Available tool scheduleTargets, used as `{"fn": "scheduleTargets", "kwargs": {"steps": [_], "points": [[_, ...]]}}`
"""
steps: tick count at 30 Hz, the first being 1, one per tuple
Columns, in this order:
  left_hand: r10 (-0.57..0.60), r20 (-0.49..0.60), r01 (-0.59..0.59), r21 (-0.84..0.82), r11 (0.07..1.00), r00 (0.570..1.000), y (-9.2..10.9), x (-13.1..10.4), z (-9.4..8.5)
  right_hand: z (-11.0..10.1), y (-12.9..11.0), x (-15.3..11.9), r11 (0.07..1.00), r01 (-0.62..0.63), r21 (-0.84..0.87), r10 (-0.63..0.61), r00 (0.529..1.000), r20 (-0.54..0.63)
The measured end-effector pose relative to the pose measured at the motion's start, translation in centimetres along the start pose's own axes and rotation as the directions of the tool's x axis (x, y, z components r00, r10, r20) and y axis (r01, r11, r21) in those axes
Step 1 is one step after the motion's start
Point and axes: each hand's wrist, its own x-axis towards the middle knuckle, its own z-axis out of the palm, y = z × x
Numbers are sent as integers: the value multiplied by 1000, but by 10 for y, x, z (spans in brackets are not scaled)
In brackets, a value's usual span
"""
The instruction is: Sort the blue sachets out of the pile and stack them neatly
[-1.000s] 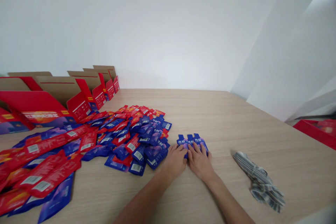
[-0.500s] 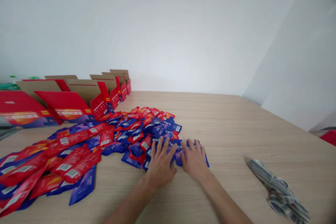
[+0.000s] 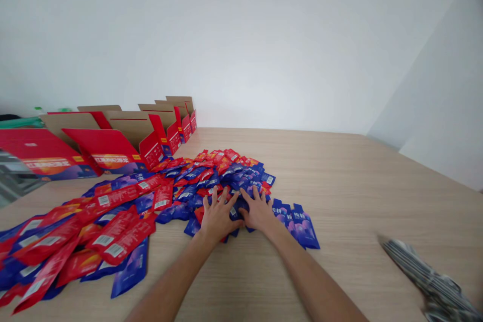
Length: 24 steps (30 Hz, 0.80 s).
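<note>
My left hand (image 3: 219,215) rests with spread fingers on the near edge of a pile of small red and blue sachets (image 3: 211,173). Beside it, my right hand (image 3: 259,210) lies on blue sachets at the pile's right side, its fingers also apart. The two thumbs are close together. Neither hand grips a sachet that I can see; what is under the palms is hidden. Just right of my right hand, several blue sachets (image 3: 305,226) with white lettering lie flat, partly overlapping.
Longer overlapping red and blue packets (image 3: 113,234) spread across the table's left. Open red cartons (image 3: 109,153) with brown insides stand behind them in a row. At the right front lies a pointed thing wrapped in grey striped material (image 3: 430,274), blurred. A white wall (image 3: 287,50) rises behind the table.
My right hand has shifted left onto the pile, uncovering the blue sachets on the right. My left hand stays on the near edge. The view has turned slightly left.
</note>
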Motion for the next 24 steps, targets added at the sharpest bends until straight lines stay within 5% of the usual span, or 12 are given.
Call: {"fn": "scheduleTargets", "kwargs": {"steps": [16,20,24], "points": [[-5,7,5,-39,999,1000,-8,94,26,-20,27,88,998,-64,18,62,995,76],[12,-32,-13,-46,999,999,-6,94,23,-28,37,79,998,-44,42,43,999,29],[201,-66,-206,-80,975,977,6,73,8,-40,59,42,999,-13,30,15,997,-76]]}}
